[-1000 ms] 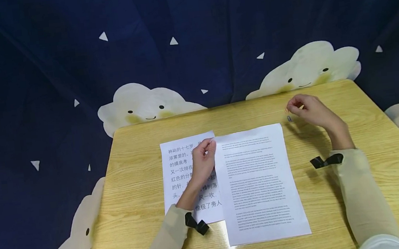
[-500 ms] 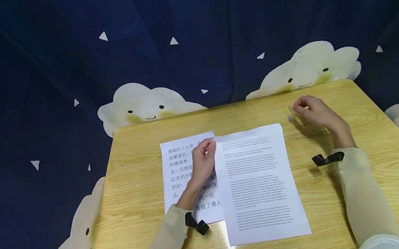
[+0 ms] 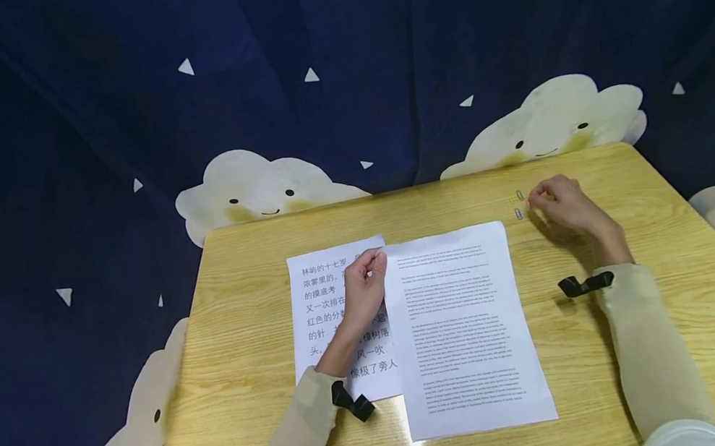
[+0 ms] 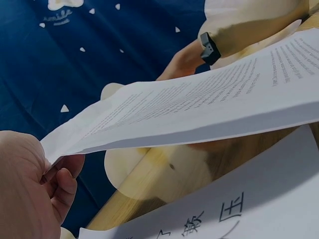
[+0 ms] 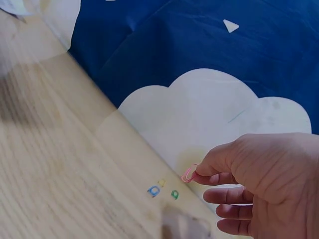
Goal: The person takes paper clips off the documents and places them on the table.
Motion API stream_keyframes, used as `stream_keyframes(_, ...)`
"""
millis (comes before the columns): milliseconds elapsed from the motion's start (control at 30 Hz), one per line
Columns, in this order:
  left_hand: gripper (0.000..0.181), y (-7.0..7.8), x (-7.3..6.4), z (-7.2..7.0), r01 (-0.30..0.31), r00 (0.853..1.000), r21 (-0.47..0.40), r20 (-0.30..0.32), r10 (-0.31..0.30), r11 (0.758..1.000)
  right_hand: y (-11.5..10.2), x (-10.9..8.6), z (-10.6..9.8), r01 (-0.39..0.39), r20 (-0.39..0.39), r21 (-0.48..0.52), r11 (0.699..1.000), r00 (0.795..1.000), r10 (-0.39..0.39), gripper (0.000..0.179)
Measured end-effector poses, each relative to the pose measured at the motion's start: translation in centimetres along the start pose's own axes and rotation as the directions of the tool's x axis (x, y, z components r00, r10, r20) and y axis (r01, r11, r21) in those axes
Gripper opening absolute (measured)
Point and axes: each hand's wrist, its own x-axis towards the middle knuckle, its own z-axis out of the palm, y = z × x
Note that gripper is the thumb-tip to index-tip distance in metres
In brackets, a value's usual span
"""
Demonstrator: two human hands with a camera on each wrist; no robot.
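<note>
My left hand [image 3: 364, 288] pinches the top left corner of a sheet with small English print [image 3: 460, 328]. In the left wrist view that sheet [image 4: 199, 107] arches up from the fingers, lifted over a page of large Chinese characters [image 4: 189, 219]. Between thumb and index finger, my right hand [image 5: 269, 174] pinches a pink paper clip [image 5: 188, 174], its other fingers curled below. Beside it on the table lie a blue paper clip [image 5: 153, 191], a green paper clip [image 5: 175, 194] and a yellow paper clip [image 5: 161, 182].
Everything lies on a light wooden table [image 3: 256, 437]. Its far edge meets a dark blue curtain [image 3: 365, 48] with white clouds and triangles. Black bands [image 3: 586, 284] are strapped round both sleeves at the wrists.
The right hand has drawn back to the right and slightly nearer, holding the pink paper clip, and the green paper clip has come into view. The left hand and the sheet stay put.
</note>
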Motion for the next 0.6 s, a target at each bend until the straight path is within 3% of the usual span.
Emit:
stream_keyframes(333,0.033,0.0,-0.2,0.1,0.006,1.0,0.006,-0.002,-0.006,1.0,1.1,0.0,1.1,-0.047,-0.005,-0.011,0.999,0.999,0.047,0.03)
stream_keyframes(500,0.032,-0.1,-0.1,0.1,-0.001,1.0,0.004,0.008,0.001,1.0,1.0,-0.3,1.3,-0.031,-0.046,-0.041,0.999,0.999,0.029,0.029)
stream_keyframes(600,0.032,-0.2,0.0,0.1,-0.009,1.0,0.007,0.012,0.009,1.0,0.8,-0.4,1.4,-0.065,-0.058,-0.04,0.997,0.996,0.063,0.03)
